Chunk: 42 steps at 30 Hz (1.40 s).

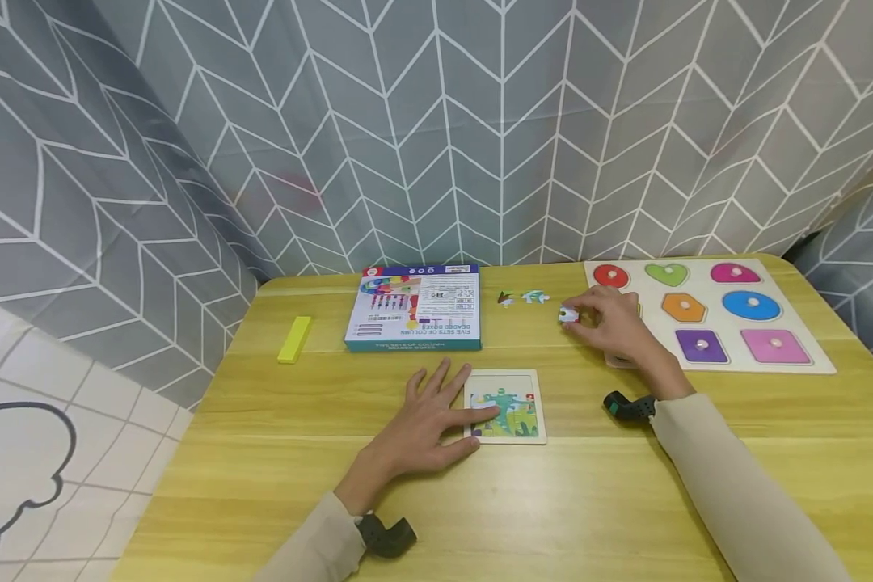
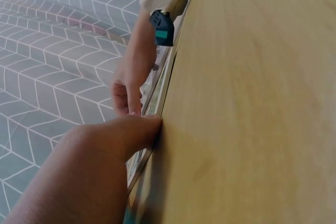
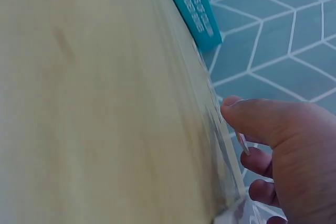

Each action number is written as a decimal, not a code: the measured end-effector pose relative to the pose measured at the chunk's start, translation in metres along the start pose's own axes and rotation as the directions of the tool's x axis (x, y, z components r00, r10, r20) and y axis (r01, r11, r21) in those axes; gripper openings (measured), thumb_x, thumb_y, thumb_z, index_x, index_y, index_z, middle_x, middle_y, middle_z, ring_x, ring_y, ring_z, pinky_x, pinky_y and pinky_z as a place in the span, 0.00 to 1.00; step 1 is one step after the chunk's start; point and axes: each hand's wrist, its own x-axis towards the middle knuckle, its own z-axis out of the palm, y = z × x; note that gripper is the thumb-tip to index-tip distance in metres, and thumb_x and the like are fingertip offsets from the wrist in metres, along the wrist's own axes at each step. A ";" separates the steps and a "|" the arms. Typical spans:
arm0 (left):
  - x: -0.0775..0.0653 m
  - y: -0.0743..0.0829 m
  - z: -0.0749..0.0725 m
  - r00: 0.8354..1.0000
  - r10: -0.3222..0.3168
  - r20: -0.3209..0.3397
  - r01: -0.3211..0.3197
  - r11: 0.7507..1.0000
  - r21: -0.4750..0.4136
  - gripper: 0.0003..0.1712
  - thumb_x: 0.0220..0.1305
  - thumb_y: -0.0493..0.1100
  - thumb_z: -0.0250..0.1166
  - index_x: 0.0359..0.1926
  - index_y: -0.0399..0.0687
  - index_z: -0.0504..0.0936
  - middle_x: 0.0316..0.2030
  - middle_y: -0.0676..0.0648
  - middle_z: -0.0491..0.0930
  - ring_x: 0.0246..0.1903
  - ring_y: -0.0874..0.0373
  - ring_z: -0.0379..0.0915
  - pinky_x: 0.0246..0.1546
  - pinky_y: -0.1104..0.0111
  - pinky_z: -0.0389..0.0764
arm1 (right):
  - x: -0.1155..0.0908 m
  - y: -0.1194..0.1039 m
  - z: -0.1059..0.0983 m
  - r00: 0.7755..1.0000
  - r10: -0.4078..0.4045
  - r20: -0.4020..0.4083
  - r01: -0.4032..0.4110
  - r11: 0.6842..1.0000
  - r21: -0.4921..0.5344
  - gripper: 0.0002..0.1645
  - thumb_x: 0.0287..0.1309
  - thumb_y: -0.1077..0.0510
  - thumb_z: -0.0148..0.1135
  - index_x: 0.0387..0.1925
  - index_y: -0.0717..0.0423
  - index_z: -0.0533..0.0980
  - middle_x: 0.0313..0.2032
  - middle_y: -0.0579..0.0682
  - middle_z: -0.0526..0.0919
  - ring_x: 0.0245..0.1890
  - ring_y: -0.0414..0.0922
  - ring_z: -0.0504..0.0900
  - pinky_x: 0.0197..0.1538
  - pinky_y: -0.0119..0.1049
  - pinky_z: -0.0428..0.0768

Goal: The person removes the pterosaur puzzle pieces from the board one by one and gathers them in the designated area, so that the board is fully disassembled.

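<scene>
In the head view a small square jigsaw puzzle [image 1: 505, 428] lies in a pale-framed tray near the table's middle, its upper part bare board. My left hand [image 1: 429, 424] rests spread at the tray's left side, index finger reaching over the picture. Up and to the right, my right hand [image 1: 614, 323] pinches a small jigsaw piece [image 1: 568, 314] between thumb and fingers. The piece [image 3: 242, 142] shows edge-on in the right wrist view, beside the thumb. Two loose groups of pieces, one brown and green [image 1: 505, 298], one light blue and green [image 1: 535, 297], lie to its left.
A teal-edged box [image 1: 415, 311] lies flat at the back of the table. Right of it, a board with knobbed colored shapes [image 1: 706, 303] reaches under my right hand. A yellow bar [image 1: 294, 339] lies at the left. Patterned grey curtain [image 1: 436, 145] hangs behind the table.
</scene>
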 end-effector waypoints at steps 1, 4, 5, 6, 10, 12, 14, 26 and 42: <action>0.000 0.000 0.000 1.000 -0.002 0.003 0.002 1.000 0.001 0.27 0.73 0.65 0.50 0.71 0.83 0.67 0.82 0.42 0.45 0.81 0.36 0.33 0.74 0.34 0.41 | 0.001 0.001 -0.002 1.000 0.011 0.009 -0.011 1.000 -0.006 0.19 0.53 0.56 0.76 0.47 0.55 0.86 0.30 0.51 0.78 0.34 0.46 0.67 0.41 0.44 0.49; 0.001 0.001 0.000 1.000 -0.005 0.005 0.005 1.000 -0.001 0.27 0.73 0.65 0.50 0.71 0.83 0.67 0.82 0.42 0.45 0.81 0.36 0.33 0.74 0.35 0.41 | 0.004 0.003 -0.006 0.998 0.047 0.039 -0.046 0.999 -0.029 0.19 0.54 0.55 0.76 0.48 0.56 0.86 0.30 0.51 0.78 0.34 0.47 0.66 0.41 0.46 0.49; 0.001 0.001 0.000 1.000 -0.006 0.004 0.006 1.000 -0.002 0.27 0.73 0.65 0.50 0.71 0.83 0.67 0.82 0.42 0.45 0.81 0.36 0.33 0.74 0.35 0.41 | 0.005 0.004 -0.007 0.997 0.056 0.051 -0.054 0.998 -0.037 0.19 0.55 0.55 0.76 0.48 0.56 0.86 0.30 0.52 0.78 0.34 0.48 0.66 0.41 0.46 0.49; 0.001 0.001 -0.001 1.000 -0.008 0.004 0.008 1.000 0.000 0.27 0.73 0.65 0.50 0.71 0.83 0.67 0.82 0.43 0.45 0.81 0.36 0.34 0.74 0.35 0.41 | 0.006 0.005 -0.008 0.996 0.064 0.063 -0.061 0.997 -0.048 0.19 0.55 0.54 0.75 0.49 0.56 0.86 0.31 0.52 0.79 0.35 0.49 0.66 0.42 0.46 0.49; 0.001 0.001 -0.001 1.000 -0.010 0.008 0.010 1.000 -0.004 0.27 0.73 0.65 0.51 0.71 0.83 0.68 0.82 0.43 0.45 0.81 0.36 0.34 0.74 0.35 0.41 | 0.011 0.008 -0.009 0.993 0.076 0.095 -0.071 0.996 -0.059 0.19 0.57 0.53 0.74 0.49 0.56 0.86 0.32 0.54 0.80 0.36 0.50 0.66 0.41 0.47 0.50; 0.001 0.001 -0.001 1.000 -0.013 0.015 0.013 1.000 -0.005 0.27 0.73 0.65 0.51 0.71 0.83 0.67 0.82 0.43 0.45 0.81 0.36 0.33 0.75 0.35 0.40 | 0.014 0.011 -0.009 0.991 0.084 0.106 -0.078 0.995 -0.055 0.19 0.58 0.53 0.74 0.50 0.56 0.85 0.33 0.54 0.82 0.36 0.50 0.66 0.41 0.47 0.50; 0.002 0.001 0.000 1.000 -0.015 0.018 0.015 1.000 -0.003 0.27 0.73 0.65 0.51 0.71 0.84 0.67 0.82 0.43 0.44 0.81 0.37 0.33 0.75 0.36 0.40 | 0.017 0.014 -0.008 0.990 0.085 0.111 -0.080 0.996 -0.048 0.19 0.58 0.54 0.74 0.50 0.56 0.85 0.35 0.55 0.84 0.37 0.50 0.66 0.41 0.47 0.50; 0.001 0.001 0.000 1.000 -0.021 0.021 0.021 1.000 -0.005 0.27 0.73 0.65 0.51 0.71 0.84 0.67 0.82 0.44 0.45 0.81 0.37 0.33 0.75 0.36 0.41 | 0.025 0.013 -0.004 0.990 0.090 0.105 -0.081 0.993 -0.088 0.21 0.62 0.51 0.71 0.55 0.53 0.84 0.43 0.61 0.87 0.40 0.57 0.71 0.39 0.49 0.55; 0.000 0.001 -0.001 1.000 -0.023 0.012 0.023 1.000 -0.005 0.27 0.73 0.65 0.51 0.71 0.84 0.67 0.82 0.44 0.45 0.81 0.37 0.33 0.75 0.36 0.41 | 0.029 0.006 -0.006 0.986 0.123 0.109 -0.118 0.992 -0.052 0.24 0.66 0.51 0.66 0.61 0.54 0.80 0.40 0.62 0.86 0.40 0.59 0.70 0.42 0.54 0.56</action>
